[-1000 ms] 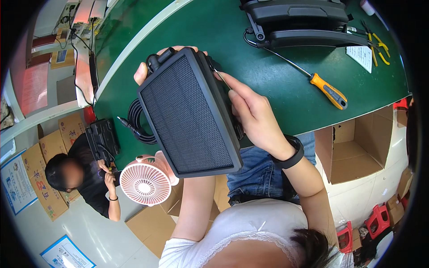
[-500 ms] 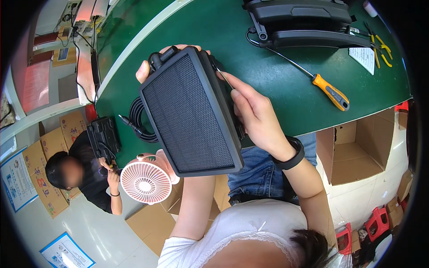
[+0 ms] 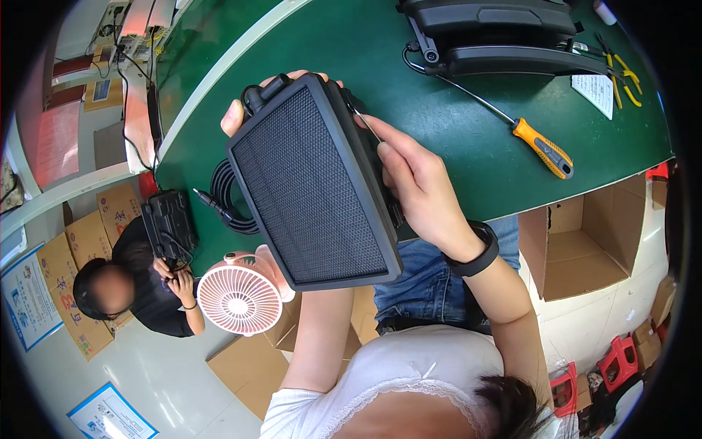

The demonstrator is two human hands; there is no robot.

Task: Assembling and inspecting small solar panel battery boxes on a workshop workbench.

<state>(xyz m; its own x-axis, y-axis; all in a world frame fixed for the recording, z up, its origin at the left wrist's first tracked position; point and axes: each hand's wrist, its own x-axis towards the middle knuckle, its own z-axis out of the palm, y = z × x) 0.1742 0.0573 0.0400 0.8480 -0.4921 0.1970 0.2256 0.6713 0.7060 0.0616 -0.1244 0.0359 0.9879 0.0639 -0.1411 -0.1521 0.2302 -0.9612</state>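
Observation:
My left hand grips a black rectangular device with a mesh front, holding it tilted above the green table. Most of that hand is hidden behind the device; some fingers show at its upper left edge, beside a thick black cable fitting. My right hand is closed, pinching a slim metal tool between thumb and forefinger. The tool's tip meets the device's upper right side; its exact kind cannot be made out. A coiled black cable with a plug lies behind the device's left edge.
A large black device stands at the back of the green table. Near it are an orange-handled screwdriver, yellow-handled pliers and a paper. A pink fan stands left; a co-worker handles another black device.
My hands, the device and the slim tool stay almost in place. The co-worker's hands have come together and higher, close to their own black device.

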